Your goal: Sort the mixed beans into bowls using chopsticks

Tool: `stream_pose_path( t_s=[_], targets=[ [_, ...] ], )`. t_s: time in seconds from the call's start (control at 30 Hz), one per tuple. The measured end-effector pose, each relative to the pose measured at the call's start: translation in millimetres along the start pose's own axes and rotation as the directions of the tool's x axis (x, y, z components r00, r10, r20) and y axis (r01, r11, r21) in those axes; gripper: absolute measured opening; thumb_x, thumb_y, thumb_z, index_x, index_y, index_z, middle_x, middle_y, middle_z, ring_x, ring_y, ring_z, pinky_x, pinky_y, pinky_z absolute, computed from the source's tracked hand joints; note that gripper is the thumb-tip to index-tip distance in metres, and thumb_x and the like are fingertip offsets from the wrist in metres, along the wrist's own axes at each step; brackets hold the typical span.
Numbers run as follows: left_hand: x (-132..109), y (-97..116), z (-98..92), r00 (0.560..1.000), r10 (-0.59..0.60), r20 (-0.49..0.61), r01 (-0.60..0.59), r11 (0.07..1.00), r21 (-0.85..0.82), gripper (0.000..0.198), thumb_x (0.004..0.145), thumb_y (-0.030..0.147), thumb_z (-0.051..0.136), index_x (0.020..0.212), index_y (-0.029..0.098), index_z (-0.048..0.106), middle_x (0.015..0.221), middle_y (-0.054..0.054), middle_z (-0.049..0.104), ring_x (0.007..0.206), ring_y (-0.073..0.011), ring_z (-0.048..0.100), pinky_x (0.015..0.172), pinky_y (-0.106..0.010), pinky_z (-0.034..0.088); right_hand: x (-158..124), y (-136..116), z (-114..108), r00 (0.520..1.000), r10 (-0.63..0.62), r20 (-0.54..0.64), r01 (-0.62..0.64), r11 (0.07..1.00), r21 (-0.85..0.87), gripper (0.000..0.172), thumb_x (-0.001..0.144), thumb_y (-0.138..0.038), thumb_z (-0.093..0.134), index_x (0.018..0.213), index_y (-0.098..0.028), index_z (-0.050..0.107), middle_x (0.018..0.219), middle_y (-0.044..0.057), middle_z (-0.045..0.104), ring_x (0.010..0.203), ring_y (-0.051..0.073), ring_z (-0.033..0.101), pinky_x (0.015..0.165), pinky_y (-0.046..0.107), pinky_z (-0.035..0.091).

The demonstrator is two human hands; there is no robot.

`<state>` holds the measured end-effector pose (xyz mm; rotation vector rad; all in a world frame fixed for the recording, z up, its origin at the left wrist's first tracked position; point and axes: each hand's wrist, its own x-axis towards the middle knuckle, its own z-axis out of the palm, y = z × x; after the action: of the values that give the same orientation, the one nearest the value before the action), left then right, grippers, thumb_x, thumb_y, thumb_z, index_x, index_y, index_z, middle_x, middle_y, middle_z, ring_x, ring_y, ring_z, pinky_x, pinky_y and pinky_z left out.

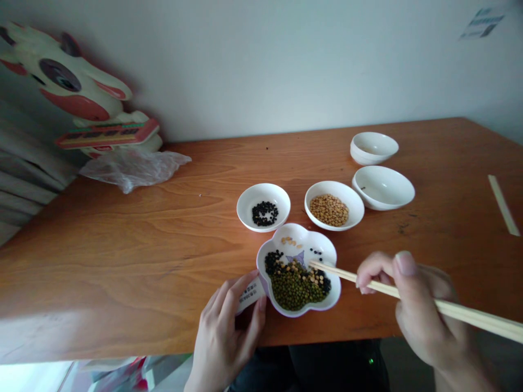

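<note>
A flower-shaped bowl (265,294) with a lilac rim holds green mung beans (296,291), black beans and some yellow beans, with a few loose ones on its far side. My left hand (229,321) pinches a white tab with printed text at the bowl's left side. Chopsticks (376,286) lie in my right hand (420,310), their tips over the bowl near the yellow and black beans; no bean is visible between them. Just behind stand a white bowl (244,209) of black beans (265,213) and another white bowl (355,204) of yellow beans (329,210).
Two more white bowls stand at back right: a nearer bowl (386,188) with a dark speck inside, and a farther bowl (373,148). A pale stick (504,204) lies far right. Back left are a cow-shaped toy keyboard (110,133) and a clear plastic bag (134,167).
</note>
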<state>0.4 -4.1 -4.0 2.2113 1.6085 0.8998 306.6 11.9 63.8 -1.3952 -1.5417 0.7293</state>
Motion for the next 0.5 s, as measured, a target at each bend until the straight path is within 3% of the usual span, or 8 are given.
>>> stream_pose_path(
  t_s=[0.2, 0.5],
  targets=[
    [0.4, -0.9, -0.8, 1.000, 0.008, -0.006, -0.008, 1.000, 0.001, 0.038, 0.105, 0.032, 0.063, 0.142, 0.024, 0.060, 0.109, -0.008, 0.074, 0.091, -0.0216, 0.075, 0.078, -0.032, 0.064, -4.9, -5.0, -8.9, 0.998, 0.029, -0.060, -0.027, 0.999, 0.028, 0.064, 0.114, -0.054, 0.030, 0.074, -0.027, 0.071, 0.068, 0.001, 0.067, 0.067, 0.017, 0.063, 0.063, 0.028, 0.046],
    [0.7, 1.3, -2.4, 1.000, 0.008, -0.005, -0.008, 1.000, 0.002, 0.037, 0.106, 0.032, 0.062, 0.142, 0.024, 0.060, 0.109, -0.008, 0.075, 0.092, -0.0223, 0.075, 0.079, -0.033, 0.064, -1.2, -2.4, -4.4, 0.996, 0.095, 0.006, -0.095, 0.996, 0.001, 0.065, 0.114, -0.058, 0.025, 0.080, -0.028, 0.071, 0.072, 0.002, 0.065, 0.071, 0.019, 0.062, 0.069, 0.032, 0.044]
  ],
)
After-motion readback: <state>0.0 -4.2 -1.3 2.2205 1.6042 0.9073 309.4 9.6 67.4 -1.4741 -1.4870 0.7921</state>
